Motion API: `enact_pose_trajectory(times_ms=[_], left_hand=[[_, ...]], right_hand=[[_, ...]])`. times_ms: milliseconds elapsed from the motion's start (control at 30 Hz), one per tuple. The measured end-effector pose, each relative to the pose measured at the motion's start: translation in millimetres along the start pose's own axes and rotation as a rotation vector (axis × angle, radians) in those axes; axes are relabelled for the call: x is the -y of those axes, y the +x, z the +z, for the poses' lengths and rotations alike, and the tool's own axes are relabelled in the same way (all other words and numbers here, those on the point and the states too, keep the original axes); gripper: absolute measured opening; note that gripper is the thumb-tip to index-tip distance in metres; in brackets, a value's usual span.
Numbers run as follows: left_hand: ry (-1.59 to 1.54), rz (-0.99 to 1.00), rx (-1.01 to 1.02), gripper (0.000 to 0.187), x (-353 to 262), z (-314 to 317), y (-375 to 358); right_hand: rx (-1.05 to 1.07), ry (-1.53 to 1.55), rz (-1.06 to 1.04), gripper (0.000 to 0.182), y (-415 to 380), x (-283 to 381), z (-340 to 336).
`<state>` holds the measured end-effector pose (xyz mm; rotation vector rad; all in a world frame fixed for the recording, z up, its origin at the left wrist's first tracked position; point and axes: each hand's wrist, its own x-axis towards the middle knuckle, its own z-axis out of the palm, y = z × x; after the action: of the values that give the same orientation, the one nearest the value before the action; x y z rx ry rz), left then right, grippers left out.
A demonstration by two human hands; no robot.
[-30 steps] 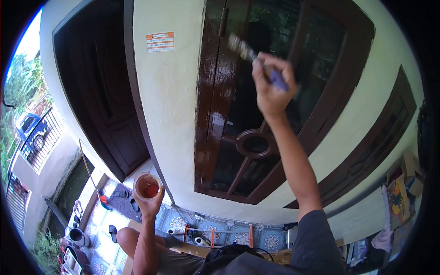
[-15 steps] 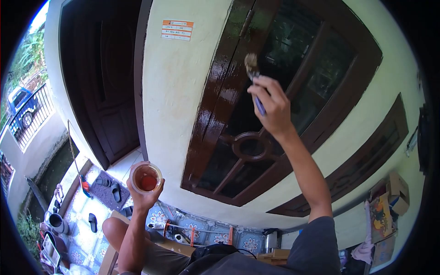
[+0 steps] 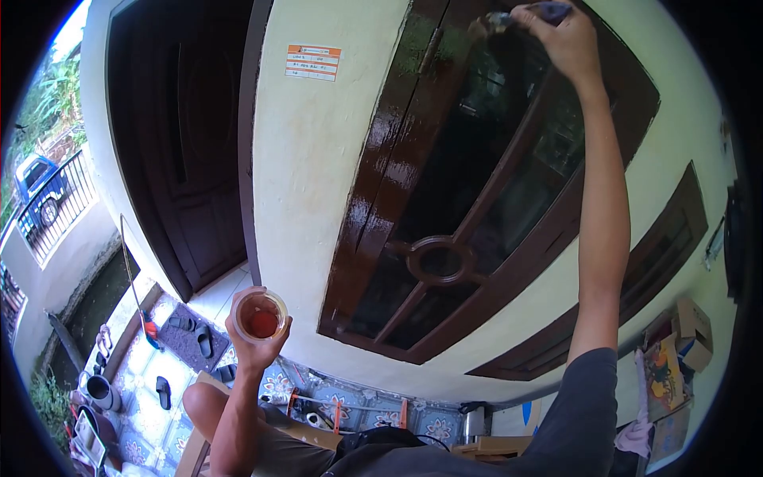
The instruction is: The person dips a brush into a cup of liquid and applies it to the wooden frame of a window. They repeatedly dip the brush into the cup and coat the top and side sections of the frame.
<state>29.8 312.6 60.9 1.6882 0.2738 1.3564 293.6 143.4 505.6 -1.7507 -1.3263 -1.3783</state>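
My left hand (image 3: 259, 347) is wrapped around a clear plastic cup (image 3: 260, 314) with reddish-brown liquid at its bottom. High up at the top of the view, my right hand (image 3: 566, 40) grips a paintbrush (image 3: 501, 21) by its purple handle, bristles pointing left. The bristles overlap the upper part of a dark brown wooden window frame (image 3: 397, 131) with glass panes. Its left upright looks wet and glossy. Low in the frame, a round wooden ring (image 3: 439, 259) joins the slanting bars.
A dark door (image 3: 179, 143) stands at left beside the cream wall (image 3: 306, 175), which bears an orange-and-white label (image 3: 314, 62). Slippers (image 3: 163, 392) lie on the tiled floor below. At right are cardboard boxes (image 3: 693, 334) and a second brown window (image 3: 660, 266).
My right hand has moved up and to the right with the paintbrush, from the left upright toward the top of the window. My left hand still holds the cup in nearly the same place.
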Motion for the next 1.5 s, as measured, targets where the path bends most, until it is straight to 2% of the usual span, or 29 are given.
enact_pose_trajectory(times_ms=[67,100,133,233,267,333,400,433,500,533,600,633,733,800,867,1000,1067,1100,1167,1300,1367,1400,1500], left_hand=[[-0.004,0.006,-0.001,0.058,0,1,0],[-0.008,0.013,0.000,0.058,-1,1,1],[-0.009,0.012,0.003,0.058,-3,2,1],[-0.035,-0.015,-0.031,0.054,-7,5,2],[-0.024,-0.012,-0.039,0.054,-7,6,2],[-0.013,-0.006,-0.053,0.054,-8,4,3],[-0.019,-0.010,-0.030,0.055,-10,3,3],[-0.023,-0.006,-0.035,0.055,-10,3,3],[-0.016,-0.008,-0.047,0.054,-11,2,2],[-0.018,-0.005,-0.050,0.054,-10,3,2],[-0.005,0.014,-0.030,0.054,-10,2,2],[-0.003,0.014,-0.025,0.054,-10,2,1],[-0.013,0.012,-0.010,0.054,-10,2,1],[-0.018,0.009,-0.021,0.054,-9,1,-1],[-0.003,0.013,-0.027,0.055,-10,-2,-1],[0.011,0.024,-0.040,0.055,-11,-5,1],[0.010,0.006,-0.024,0.055,-10,-8,-1],[0.006,-0.013,-0.008,0.055,-9,-9,-2],[0.009,-0.016,-0.006,0.055,-7,-10,-2],[0.025,0.032,-0.043,0.054,-12,-8,0],[0.021,0.033,-0.043,0.054,-11,-8,-1],[0.014,0.035,-0.043,0.054,-11,-8,-2],[0.013,0.023,-0.026,0.053,-13,-10,-4]], right_hand=[[-0.150,0.004,0.007,0.017,14,-12,2],[-0.276,0.018,-0.093,0.017,6,-3,7],[-0.275,0.016,-0.091,0.017,8,-8,11],[-0.333,0.073,-0.361,0.018,9,-23,28],[-0.333,0.070,-0.361,0.018,3,-26,34],[-0.185,-0.029,-0.497,0.019,-11,-30,48],[-0.149,-0.170,-0.660,0.018,-32,-30,60],[-0.152,-0.171,-0.666,0.018,-47,-21,60],[0.020,-0.068,-0.572,0.016,-74,1,58],[0.017,-0.070,-0.576,0.016,-73,7,57],[0.081,0.217,-0.264,0.014,-67,20,46],[0.103,0.264,-0.142,0.015,-55,19,42],[0.124,0.212,-0.050,0.023,0,-7,33],[0.141,-0.030,0.127,0.019,29,16,11],[0.041,-0.022,0.193,0.021,49,17,5],[-0.037,-0.237,0.197,0.025,80,4,0],[-0.295,-0.083,-0.069,0.019,76,-3,9],[-0.296,-0.081,-0.068,0.019,71,-4,14],[-0.404,-0.087,-0.385,0.013,56,-9,25],[-0.342,-0.087,-0.490,0.011,14,-20,54],[-0.331,-0.159,-0.680,0.023,-3,-33,69],[-0.331,-0.159,-0.678,0.023,-13,-31,71],[-0.222,0.008,-0.473,0.017,-59,-7,61]])
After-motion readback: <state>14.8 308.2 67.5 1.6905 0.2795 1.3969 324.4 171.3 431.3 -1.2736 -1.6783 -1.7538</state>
